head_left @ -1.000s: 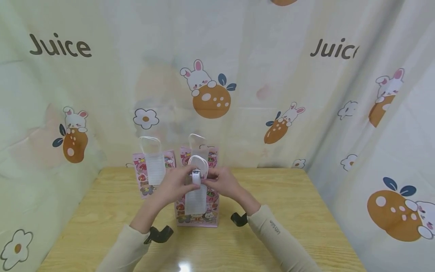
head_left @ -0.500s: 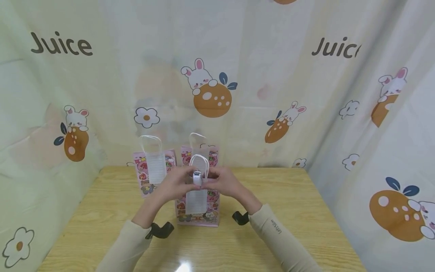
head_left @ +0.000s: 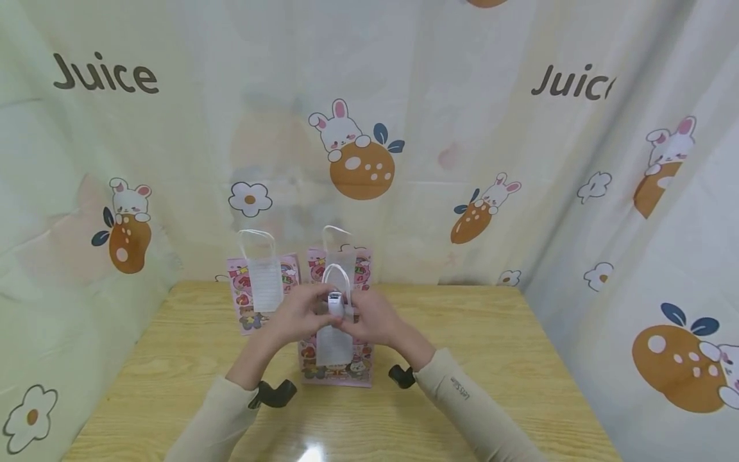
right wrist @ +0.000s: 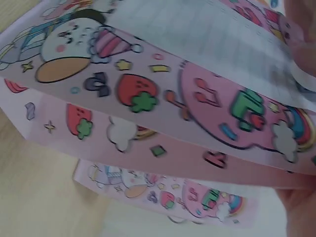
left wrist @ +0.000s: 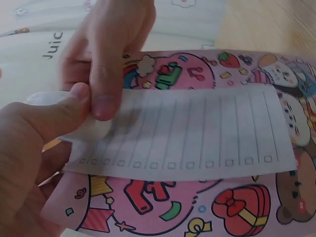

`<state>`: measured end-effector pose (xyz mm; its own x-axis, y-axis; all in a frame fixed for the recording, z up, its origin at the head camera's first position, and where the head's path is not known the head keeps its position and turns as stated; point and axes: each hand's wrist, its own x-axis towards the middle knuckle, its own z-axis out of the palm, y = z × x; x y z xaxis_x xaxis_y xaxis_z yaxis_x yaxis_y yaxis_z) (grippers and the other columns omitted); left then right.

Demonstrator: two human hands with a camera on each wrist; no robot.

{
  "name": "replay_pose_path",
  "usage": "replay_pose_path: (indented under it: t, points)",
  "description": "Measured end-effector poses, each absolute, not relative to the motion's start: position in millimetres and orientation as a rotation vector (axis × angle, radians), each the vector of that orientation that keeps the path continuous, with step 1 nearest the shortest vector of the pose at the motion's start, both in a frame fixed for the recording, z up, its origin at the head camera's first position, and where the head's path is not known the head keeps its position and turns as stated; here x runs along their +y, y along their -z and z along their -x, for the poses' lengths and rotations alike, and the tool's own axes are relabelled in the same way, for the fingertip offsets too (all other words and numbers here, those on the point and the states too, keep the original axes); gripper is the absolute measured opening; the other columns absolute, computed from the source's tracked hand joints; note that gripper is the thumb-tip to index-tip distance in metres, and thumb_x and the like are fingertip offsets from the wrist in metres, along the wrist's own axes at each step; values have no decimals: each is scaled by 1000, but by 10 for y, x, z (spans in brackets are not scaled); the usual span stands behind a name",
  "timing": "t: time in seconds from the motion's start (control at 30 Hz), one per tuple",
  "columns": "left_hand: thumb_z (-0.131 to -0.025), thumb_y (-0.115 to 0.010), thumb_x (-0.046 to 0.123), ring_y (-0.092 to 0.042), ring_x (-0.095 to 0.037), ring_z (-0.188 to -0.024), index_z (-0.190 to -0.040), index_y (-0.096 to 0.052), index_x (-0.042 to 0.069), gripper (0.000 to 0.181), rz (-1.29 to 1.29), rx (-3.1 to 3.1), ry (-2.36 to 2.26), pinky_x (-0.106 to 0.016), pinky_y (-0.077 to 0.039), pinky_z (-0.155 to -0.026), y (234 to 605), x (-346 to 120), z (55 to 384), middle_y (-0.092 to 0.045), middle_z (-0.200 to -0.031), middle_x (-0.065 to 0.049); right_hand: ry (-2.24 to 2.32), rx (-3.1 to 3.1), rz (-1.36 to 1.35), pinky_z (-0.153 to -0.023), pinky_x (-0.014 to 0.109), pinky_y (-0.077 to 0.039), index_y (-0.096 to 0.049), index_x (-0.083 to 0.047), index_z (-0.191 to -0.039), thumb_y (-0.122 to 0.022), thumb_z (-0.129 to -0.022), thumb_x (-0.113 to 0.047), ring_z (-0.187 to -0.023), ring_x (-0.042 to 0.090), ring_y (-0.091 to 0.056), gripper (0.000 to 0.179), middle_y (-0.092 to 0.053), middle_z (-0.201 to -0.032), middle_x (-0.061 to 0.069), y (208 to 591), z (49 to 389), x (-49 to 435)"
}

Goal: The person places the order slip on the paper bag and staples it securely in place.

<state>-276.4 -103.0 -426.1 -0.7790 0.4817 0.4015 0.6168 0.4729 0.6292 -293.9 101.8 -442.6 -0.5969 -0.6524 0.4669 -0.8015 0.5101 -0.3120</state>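
Observation:
A small white stapler (head_left: 335, 304) with a metal end sits at the top of a pink gift bag (head_left: 360, 359). My left hand (head_left: 303, 312) grips the stapler, its thumb along the body in the left wrist view. My right hand (head_left: 374, 316) pinches at the stapler's other end; the left wrist view has its thumb over the white body, fingers behind. Below lies a white lined paper slip (left wrist: 197, 131) with small checkboxes, against the bag's printed front. White handles (head_left: 337, 273) rise above the hands. Part of the stapler is hidden under the thumbs.
Behind stand two similar pink bags, a left one (head_left: 239, 301) and a right one (head_left: 360, 263), each with a white slip on its front. The wooden table (head_left: 462, 385) ends at a printed curtain (head_left: 427, 212) at the back.
My right hand has shifted a little left and down, its thumb now closer under the stapler. The left hand keeps its hold, and the bag stays nearly in place.

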Motion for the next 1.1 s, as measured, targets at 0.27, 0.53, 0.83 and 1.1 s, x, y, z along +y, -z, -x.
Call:
replay_pose_path:
  t: [0.27, 0.53, 0.83, 1.1]
  points:
    - [-74, -86, 14, -63, -9, -86, -105, -70, 13, 36, 976, -2439, 1222, -29, -54, -75, 4304, -994, 2779, -69, -95, 7, -704, -2172, -1227, -42, 14, -29, -62, -11, -79, -70, -80, -26, -48, 0, -33, 17, -46, -56, -9, 4537, 2956, 1009]
    - [-75, -86, 20, -62, -11, -86, -109, -68, 13, 39, 910, -2528, 1121, -29, -52, -73, 4295, -963, 2794, -69, -96, 6, -565, -2433, -1172, -45, 16, -35, -63, -10, -85, -79, -81, -32, -51, 3, -40, 28, -52, -62, -6, 4428, 2923, 1065]
    - [-73, -87, 17, -61, -17, -99, -111, -68, 8, 44, 898, -2390, 1232, -41, -51, -85, 4217, -1118, 2644, -69, -105, 3, -741, -2583, -1070, -66, 21, -51, -71, -11, -106, -79, -83, -26, -74, 9, -65, 29, -72, -89, 1, 4419, 2930, 1075]
    - [-75, -86, 17, -61, -17, -96, -117, -64, 12, 48, 759, -2284, 1406, -38, -52, -78, 4190, -1353, 2372, -66, -104, 4, -956, -2536, -1029, -51, 18, -46, -67, -12, -76, -78, -84, -21, -57, 3, -54, 16, -65, -69, -5, 4446, 2900, 1108]
